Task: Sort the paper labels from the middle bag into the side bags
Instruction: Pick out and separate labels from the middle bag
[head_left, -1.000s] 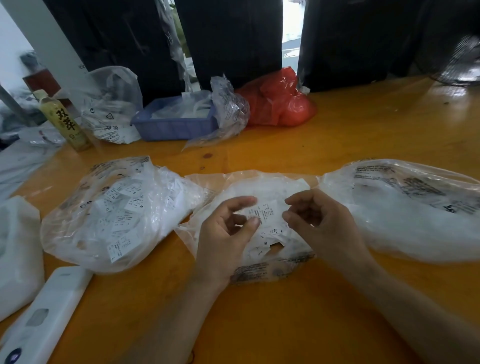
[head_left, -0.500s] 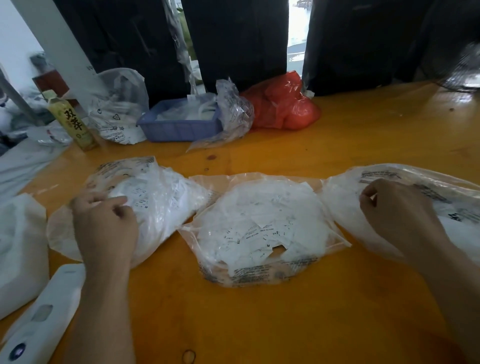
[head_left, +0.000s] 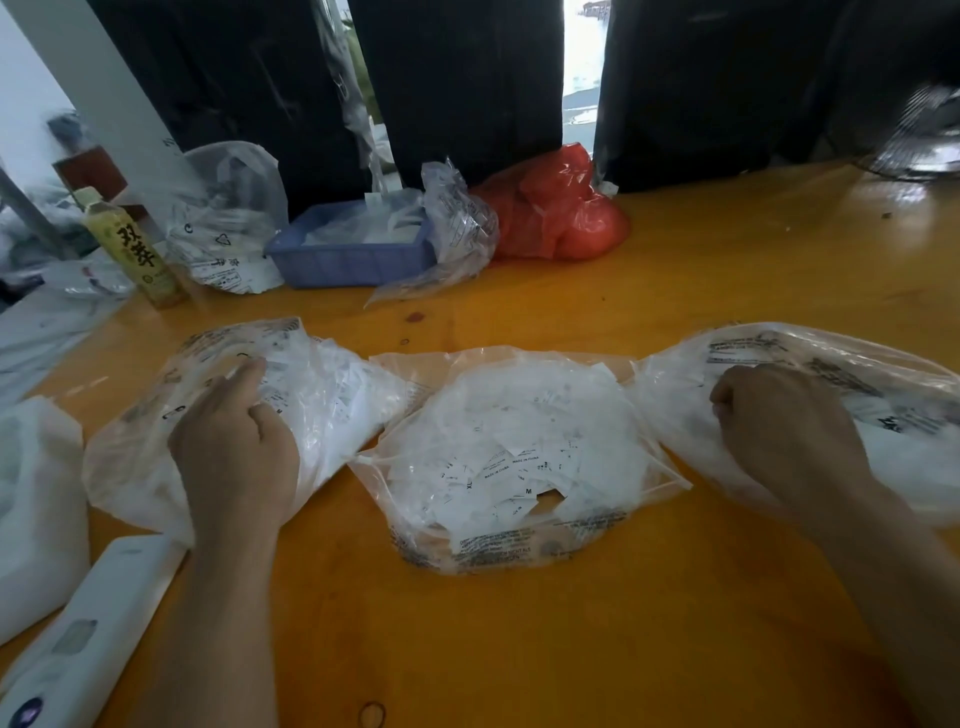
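Mid-drop, by the looks: left hand (head_left: 236, 457) reaching into the left bag (head_left: 332, 395), right hand (head_left: 784, 431) into the right bag (head_left: 831, 358), fingers curled, couldn't tell whether holding anything. Middle bag (head_left: 514, 457) near the worktop's front edge, plenty of labels (head_left: 511, 462) inside. Next probably called for reaching back to centre.

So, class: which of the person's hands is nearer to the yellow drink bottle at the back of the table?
Left. The left hand is on the left side bag, below and right of the bottle. The right hand is on the right side bag, beyond the middle bag.
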